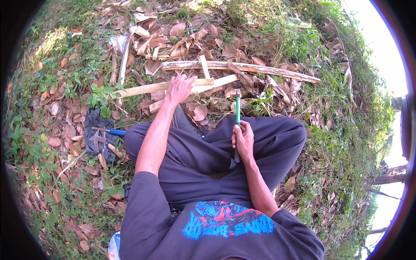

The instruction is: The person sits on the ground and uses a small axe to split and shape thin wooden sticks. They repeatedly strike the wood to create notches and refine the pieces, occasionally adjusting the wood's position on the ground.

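Observation:
My right hand is wrapped round the black grip of a hammer with a green shaft. The hammer stands with its small metal head pointing away from me, above my crossed legs. My left hand reaches forward, its fingers bent over a pale wooden strip near the strip's right end. Under and beside that strip, a second wooden strip runs at a slant. A short upright-looking piece of wood crosses behind them. What my left fingertips touch is partly hidden by the hand.
A long rough-edged slat lies across the leaves beyond the strips. To the left, a black plastic bag carries a blue-handled tool and other wooden-handled tools. A narrow stick lies farther off. Dry leaves and grass surround me.

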Demonstrator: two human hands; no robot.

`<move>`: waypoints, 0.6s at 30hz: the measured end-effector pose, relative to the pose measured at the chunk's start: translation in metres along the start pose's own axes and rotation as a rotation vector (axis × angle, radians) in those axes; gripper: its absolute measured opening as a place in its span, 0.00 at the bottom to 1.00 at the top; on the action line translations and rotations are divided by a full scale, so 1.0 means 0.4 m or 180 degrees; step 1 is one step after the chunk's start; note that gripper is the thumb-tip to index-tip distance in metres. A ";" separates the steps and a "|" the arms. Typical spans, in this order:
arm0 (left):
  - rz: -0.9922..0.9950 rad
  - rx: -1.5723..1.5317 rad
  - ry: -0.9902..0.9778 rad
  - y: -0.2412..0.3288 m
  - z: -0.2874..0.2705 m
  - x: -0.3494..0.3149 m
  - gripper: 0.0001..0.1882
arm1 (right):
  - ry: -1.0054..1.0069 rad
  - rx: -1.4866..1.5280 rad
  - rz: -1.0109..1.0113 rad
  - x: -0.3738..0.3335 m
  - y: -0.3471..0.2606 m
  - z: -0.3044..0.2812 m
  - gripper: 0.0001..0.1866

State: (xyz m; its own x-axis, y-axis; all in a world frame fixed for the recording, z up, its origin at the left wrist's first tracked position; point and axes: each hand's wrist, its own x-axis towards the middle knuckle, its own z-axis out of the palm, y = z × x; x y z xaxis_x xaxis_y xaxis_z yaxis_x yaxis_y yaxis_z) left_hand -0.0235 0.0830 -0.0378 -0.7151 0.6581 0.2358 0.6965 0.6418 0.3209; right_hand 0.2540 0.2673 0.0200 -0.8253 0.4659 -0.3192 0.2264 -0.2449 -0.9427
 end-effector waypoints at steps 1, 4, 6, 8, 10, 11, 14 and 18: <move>-0.0018 -0.0045 0.0007 0.012 -0.013 0.010 0.19 | 0.0021 0.0019 -0.0014 -0.003 -0.001 -0.001 0.17; -0.0093 -0.0134 -0.0016 0.008 -0.014 0.011 0.20 | -0.0009 0.0033 -0.0059 -0.001 0.001 -0.002 0.17; -0.0082 -0.0162 0.0049 0.017 -0.031 0.024 0.20 | -0.0001 0.0074 -0.0058 0.001 0.004 -0.005 0.17; -0.0049 -0.0141 0.0221 0.017 -0.074 0.042 0.21 | -0.0028 0.0101 -0.0043 0.003 0.005 -0.002 0.17; 0.0029 -0.0223 0.0311 0.058 -0.170 0.076 0.23 | -0.0043 0.0122 -0.0007 0.003 0.006 -0.002 0.18; -0.0059 -0.0258 0.0158 0.108 -0.254 0.101 0.23 | -0.0035 0.0091 -0.0050 0.006 0.004 -0.005 0.17; 0.0598 0.0039 0.0792 0.202 -0.389 0.141 0.24 | -0.0015 0.0057 -0.0080 0.004 0.007 -0.004 0.16; 0.0778 0.0939 0.0856 0.263 -0.445 0.166 0.22 | -0.0022 0.0086 -0.0014 0.009 0.010 -0.010 0.17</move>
State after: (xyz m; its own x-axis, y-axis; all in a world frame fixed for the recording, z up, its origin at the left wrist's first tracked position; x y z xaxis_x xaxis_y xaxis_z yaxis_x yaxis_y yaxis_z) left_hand -0.0082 0.1240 0.1750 -0.4909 0.7035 0.5139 0.8058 0.5909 -0.0390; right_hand 0.2541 0.2713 0.0148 -0.8298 0.4610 -0.3144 0.2089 -0.2658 -0.9411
